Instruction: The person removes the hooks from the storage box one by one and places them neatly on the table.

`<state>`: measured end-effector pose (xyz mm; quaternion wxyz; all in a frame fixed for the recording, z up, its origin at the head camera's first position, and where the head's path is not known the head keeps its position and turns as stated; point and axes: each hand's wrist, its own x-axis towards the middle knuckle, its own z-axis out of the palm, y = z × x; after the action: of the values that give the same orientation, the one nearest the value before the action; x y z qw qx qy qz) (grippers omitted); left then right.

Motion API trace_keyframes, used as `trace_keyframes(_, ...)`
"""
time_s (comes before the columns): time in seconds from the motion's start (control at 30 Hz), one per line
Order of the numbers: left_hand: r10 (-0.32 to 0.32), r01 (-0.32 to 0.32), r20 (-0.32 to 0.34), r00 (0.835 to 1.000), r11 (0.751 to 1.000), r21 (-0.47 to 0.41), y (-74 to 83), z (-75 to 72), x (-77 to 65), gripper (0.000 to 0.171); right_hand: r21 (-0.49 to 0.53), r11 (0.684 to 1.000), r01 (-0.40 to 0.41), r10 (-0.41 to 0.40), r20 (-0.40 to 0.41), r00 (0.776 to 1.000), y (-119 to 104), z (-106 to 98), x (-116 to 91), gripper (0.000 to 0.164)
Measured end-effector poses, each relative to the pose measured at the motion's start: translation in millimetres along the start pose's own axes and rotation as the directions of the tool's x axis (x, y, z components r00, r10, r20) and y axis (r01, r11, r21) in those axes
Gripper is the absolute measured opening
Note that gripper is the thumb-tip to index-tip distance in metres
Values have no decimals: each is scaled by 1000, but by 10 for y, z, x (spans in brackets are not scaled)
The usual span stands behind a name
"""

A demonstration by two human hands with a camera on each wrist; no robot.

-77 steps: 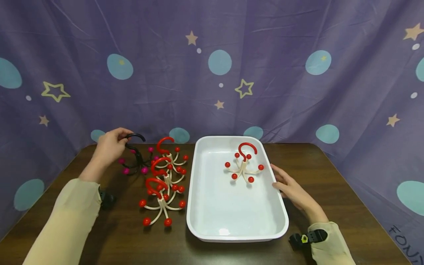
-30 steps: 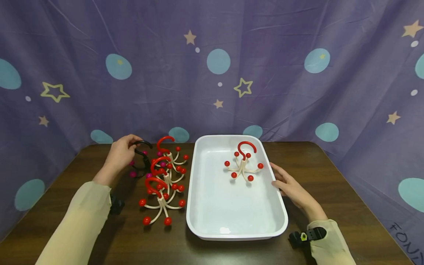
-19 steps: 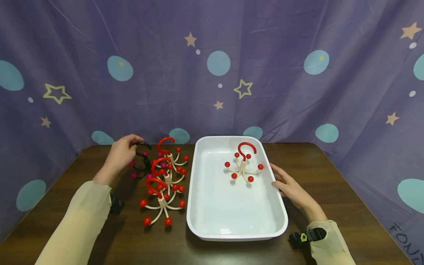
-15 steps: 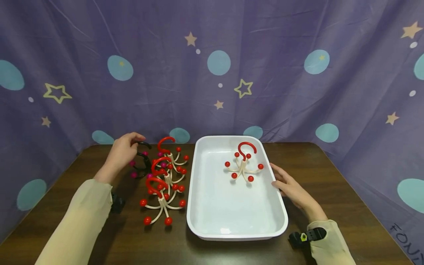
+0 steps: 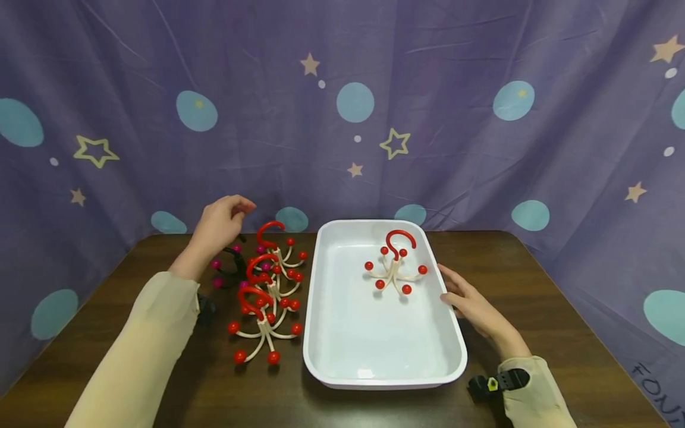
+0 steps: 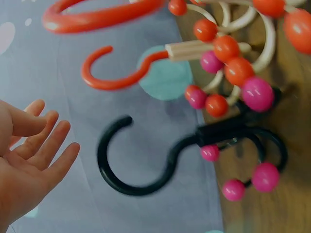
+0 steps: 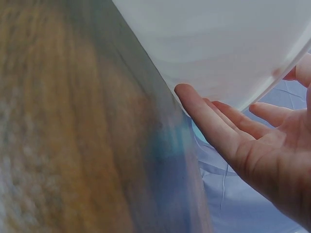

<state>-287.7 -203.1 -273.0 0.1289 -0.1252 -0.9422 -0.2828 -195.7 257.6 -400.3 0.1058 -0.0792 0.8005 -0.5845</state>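
My left hand [image 5: 220,223] is raised at the back left of the table, fingers loosely extended and holding nothing. In the left wrist view the black hook hanger [image 6: 221,133] stands just apart from it, with pink balls on its curved black arms. Beside it several cream hangers with red hooks and red balls form a row: a back one [image 5: 277,254], a middle one [image 5: 273,288] and a front one [image 5: 264,327]. A similar red-hooked hanger [image 5: 395,271] stands inside the white tray [image 5: 310,333]. My right hand [image 5: 476,306] rests against the tray's right side, its fingers straight.
The brown wooden table [image 5: 535,333] extends to both sides of the tray. A purple curtain [image 5: 439,148] with stars and dots hangs behind its back edge. Between the row of hangers and the tray's left wall the gap is narrow.
My left hand moved the black hanger right, up against the row of red-hooked hangers, then let go of its hook and rose up and to the right. My right hand stayed at the tray.
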Motion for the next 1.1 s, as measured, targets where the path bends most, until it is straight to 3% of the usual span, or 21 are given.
trace_keyframes(0.17, 8, -7, 39, 999, 1000, -16, 189, 30, 83, 26, -2, 1000, -2, 2, 2, 1000, 8, -6, -3, 64)
trace_keyframes(0.5, 58, -56, 48, 997, 998, -43, 480, 112, 253, 23, 2, 1000, 6, -6, 6, 1000, 15, -18, 13, 64)
trace_keyframes(1.1, 104, -99, 161, 981, 994, -40, 903, 130, 373, 22, -5, 1000, -17, 17, 5, 1000, 13, -29, 22, 65)
